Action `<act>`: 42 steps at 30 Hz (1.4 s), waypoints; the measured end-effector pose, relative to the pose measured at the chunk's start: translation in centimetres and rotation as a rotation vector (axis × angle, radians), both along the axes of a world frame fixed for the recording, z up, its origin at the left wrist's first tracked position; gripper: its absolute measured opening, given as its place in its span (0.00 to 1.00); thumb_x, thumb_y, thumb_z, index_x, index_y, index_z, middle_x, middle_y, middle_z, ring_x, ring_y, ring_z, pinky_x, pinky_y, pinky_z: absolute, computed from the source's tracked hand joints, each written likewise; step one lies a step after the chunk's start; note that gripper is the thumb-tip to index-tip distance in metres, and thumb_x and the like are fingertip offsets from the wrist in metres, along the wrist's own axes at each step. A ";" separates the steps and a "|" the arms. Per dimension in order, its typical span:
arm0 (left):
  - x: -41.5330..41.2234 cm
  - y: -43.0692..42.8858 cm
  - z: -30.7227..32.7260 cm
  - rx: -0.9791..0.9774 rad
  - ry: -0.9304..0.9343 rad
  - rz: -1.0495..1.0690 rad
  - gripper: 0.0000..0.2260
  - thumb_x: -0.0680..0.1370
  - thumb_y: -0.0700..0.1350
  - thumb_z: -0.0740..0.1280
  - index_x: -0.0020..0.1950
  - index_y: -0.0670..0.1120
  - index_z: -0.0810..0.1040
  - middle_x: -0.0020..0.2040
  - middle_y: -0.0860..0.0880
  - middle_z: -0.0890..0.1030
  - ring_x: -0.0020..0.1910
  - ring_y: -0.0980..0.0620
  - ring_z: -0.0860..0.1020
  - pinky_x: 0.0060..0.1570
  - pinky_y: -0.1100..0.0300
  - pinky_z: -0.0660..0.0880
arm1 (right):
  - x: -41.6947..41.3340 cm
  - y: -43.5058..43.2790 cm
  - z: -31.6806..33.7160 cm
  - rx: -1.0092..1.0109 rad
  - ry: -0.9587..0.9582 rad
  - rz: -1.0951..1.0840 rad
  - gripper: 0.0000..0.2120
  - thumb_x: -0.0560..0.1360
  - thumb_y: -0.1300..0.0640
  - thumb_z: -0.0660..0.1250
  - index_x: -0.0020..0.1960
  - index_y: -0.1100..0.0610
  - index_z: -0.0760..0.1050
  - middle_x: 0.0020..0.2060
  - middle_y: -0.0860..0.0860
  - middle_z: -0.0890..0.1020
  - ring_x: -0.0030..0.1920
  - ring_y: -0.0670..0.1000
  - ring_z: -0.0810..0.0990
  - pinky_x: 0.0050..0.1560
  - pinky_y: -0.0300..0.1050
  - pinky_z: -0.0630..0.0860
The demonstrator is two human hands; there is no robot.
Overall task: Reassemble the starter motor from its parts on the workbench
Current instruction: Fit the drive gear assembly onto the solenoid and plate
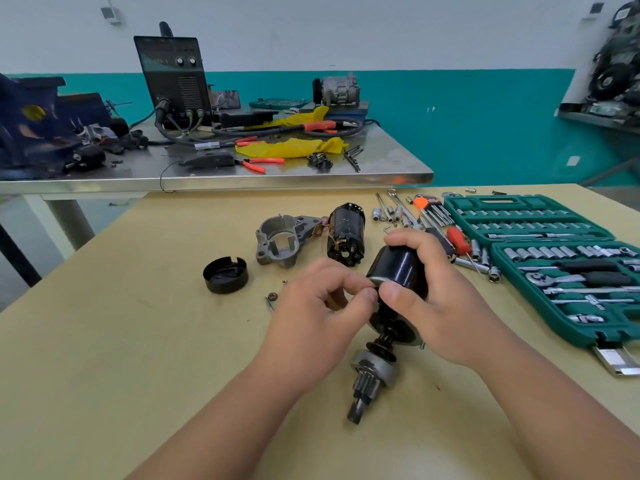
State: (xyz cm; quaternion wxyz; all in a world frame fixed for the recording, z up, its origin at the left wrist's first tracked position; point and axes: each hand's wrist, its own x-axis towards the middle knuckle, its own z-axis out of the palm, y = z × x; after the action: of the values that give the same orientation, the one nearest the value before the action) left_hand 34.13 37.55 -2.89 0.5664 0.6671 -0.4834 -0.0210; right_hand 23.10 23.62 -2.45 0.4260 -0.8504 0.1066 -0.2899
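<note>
right hand (441, 299) grips motor housing (398, 266) | left hand (311, 308) pinches its rim | welder (173, 81) lettering blurred

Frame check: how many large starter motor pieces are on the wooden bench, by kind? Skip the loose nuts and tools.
Black end cap: 1
Grey cast housing: 1
Black cylindrical part, lying loose: 1
Black motor body with pinion shaft, held by left hand and right hand: 1
Total: 4
</note>
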 end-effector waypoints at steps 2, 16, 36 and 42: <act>-0.4 -0.4 -0.3 -0.034 -0.042 0.022 0.09 0.74 0.43 0.72 0.40 0.58 0.82 0.43 0.57 0.79 0.40 0.53 0.77 0.40 0.68 0.72 | -0.2 -0.2 0.1 0.015 0.025 -0.012 0.20 0.69 0.43 0.64 0.57 0.30 0.62 0.57 0.37 0.68 0.49 0.31 0.73 0.40 0.26 0.73; -1.0 -3.0 -1.9 0.119 0.094 0.044 0.08 0.79 0.46 0.66 0.44 0.59 0.77 0.45 0.66 0.79 0.45 0.64 0.77 0.44 0.68 0.72 | 0.4 -3.2 -3.1 0.813 -0.157 -0.032 0.12 0.68 0.44 0.69 0.50 0.45 0.81 0.45 0.53 0.83 0.46 0.54 0.83 0.44 0.52 0.79; -1.4 -3.7 -1.8 -0.005 -0.033 0.059 0.08 0.76 0.41 0.71 0.43 0.54 0.79 0.40 0.57 0.79 0.43 0.61 0.77 0.42 0.75 0.68 | 0.1 -2.4 -3.1 0.555 -0.122 -0.112 0.18 0.64 0.36 0.65 0.53 0.37 0.77 0.56 0.51 0.80 0.57 0.58 0.80 0.61 0.67 0.74; -2.0 -2.3 -1.5 0.008 -0.124 0.103 0.06 0.76 0.42 0.71 0.42 0.53 0.79 0.39 0.59 0.78 0.44 0.62 0.76 0.43 0.75 0.69 | -1.0 -1.3 -2.6 0.327 -0.158 -0.121 0.21 0.66 0.36 0.63 0.58 0.35 0.71 0.50 0.40 0.79 0.51 0.45 0.80 0.52 0.45 0.77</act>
State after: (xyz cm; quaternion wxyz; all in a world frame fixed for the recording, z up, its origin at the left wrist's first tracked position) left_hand 32.12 35.21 -4.44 0.5329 0.6935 -0.4824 0.0477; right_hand 22.08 22.35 -5.05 0.5474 -0.7364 0.1695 -0.3597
